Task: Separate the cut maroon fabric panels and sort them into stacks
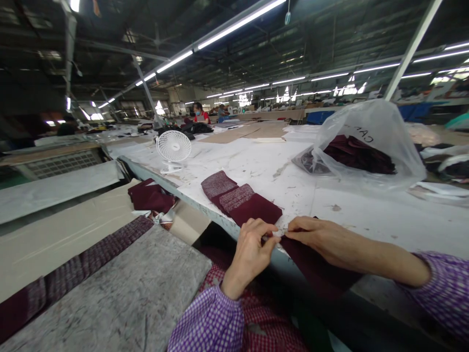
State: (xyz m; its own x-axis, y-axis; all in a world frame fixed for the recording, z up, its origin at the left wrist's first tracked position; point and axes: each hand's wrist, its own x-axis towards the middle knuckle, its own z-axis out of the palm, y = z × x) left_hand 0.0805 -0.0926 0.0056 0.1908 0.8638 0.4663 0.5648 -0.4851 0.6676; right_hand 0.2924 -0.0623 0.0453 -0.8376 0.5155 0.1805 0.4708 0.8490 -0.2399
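Cloth (322, 271) in dark maroon is pinched at one corner by the right hand (324, 239), right of the lower centre. The left hand (252, 248) is held beside that corner, thumb and forefinger curled close; whether anything is gripped cannot be told. Maroon-and-grey pieces (254, 209) are laid mid-frame.

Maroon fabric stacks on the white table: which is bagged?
The pile beyond the right hand, in the translucent bag; the partly speckled stacks lie uncovered.

A white table (256, 159) carries maroon cloth pieces (240, 198); a fan (174, 145); a plastic bag (383, 124).
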